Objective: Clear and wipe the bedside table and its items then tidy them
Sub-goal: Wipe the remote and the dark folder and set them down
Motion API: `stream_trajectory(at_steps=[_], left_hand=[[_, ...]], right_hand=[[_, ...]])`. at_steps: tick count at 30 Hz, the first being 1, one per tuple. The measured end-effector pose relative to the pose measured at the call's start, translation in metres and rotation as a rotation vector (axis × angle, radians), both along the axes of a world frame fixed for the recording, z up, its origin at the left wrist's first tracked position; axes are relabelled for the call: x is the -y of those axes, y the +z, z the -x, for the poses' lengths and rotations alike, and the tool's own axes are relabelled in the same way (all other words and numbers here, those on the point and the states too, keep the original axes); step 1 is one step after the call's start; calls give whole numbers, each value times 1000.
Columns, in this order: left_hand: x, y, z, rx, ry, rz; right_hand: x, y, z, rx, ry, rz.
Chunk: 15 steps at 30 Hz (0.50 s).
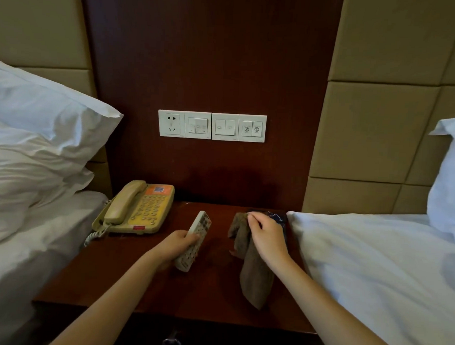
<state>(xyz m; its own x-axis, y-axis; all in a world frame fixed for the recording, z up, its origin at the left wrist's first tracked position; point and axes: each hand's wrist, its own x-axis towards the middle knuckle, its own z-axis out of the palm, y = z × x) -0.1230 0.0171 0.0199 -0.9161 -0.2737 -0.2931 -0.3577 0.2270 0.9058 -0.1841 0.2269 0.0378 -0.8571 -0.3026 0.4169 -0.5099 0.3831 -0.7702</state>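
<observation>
My left hand (176, 245) grips a white remote control (197, 235) around its middle, just above the dark wooden bedside table (109, 279). My right hand (264, 235) holds a brown cloth (254, 271) that hangs down over the table's right side. A beige corded telephone (137, 208) with an orange label sits at the table's back left. Behind my right hand a dark blue object (277, 216) lies partly hidden against the bed edge.
White-sheeted beds flank the table, with pillows (42, 140) on the left and another pillow (450, 180) on the right. A row of white wall switches and a socket (212, 126) sits above the table. A drawer pull (171, 343) shows below the front edge.
</observation>
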Motion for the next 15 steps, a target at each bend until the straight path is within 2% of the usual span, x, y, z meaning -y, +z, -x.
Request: stream_trajectory(at_steps=[2,5,9,15], left_hand=[[5,-2,6,8,17,58],[12,-2,16,24,40,288],[19,-7,26,67,9,463],[33,-18,30,105,36,633]], right_hand=[[1,-11,1,-19,38,-102],[4,-28,2,-65,93,-299],[10,-40,3,-101,151,-510],[8,-34,12,-35,115,-406]])
